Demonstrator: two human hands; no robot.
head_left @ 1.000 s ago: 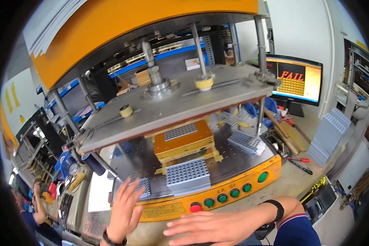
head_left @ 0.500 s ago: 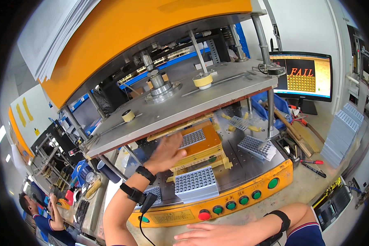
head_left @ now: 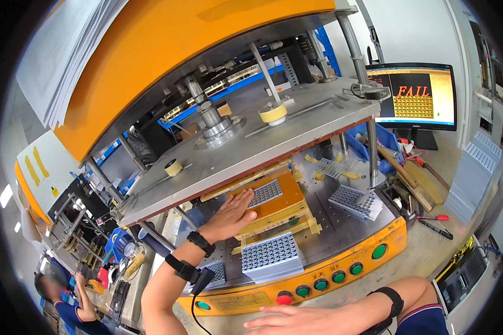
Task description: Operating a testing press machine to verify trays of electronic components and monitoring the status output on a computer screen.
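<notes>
Panel [head_left: 267, 192], grey and perforated, lies flat atop the orange block [head_left: 286, 202]; placement looks done, while the metal plate above the block is raised, so no pressing is under way. Whether the panel is finished: cannot tell. Nearest, before the block: right hand [head_left: 296, 320], flat, gripping nothing visible; then panel stack [head_left: 271, 252]. Left hand [head_left: 229, 216]: fingers extended at the block's left side, pinching nothing. Right of and behind the block: blue bin [head_left: 358, 143], contents unclear.
</notes>
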